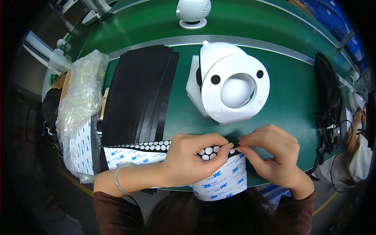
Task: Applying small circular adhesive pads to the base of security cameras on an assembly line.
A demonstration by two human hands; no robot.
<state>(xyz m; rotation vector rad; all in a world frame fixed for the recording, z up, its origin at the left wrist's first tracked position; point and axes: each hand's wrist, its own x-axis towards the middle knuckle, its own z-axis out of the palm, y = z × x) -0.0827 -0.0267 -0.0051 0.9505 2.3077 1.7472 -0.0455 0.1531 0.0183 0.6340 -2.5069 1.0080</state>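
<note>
- Your left hand is closed in a pinch, thumb and index finger gripping the dotted strip, black with rows of white circles, near its right end.
- Your right hand is just beside it, thumb and index finger pinched together on that same end of the strip; whether a small loose piece sits between the fingertips is too small to tell.
- The dotted strip runs along the near side of the green table, from the foot of the black sheets to your fingertips.
- Below it lies the white backing sheet with blue print, its right part curving down over the near edge toward you.
- Beyond your hands stands a white device, its ring-shaped base turned toward you, with two dark round pads on the ring.
- A pale foam block is at that device's left.
- Farther left, the black sheets lie fanned in a stack, with a bubble-wrapped bundle beside them.
- A second white device stands upright at the far side.
</note>
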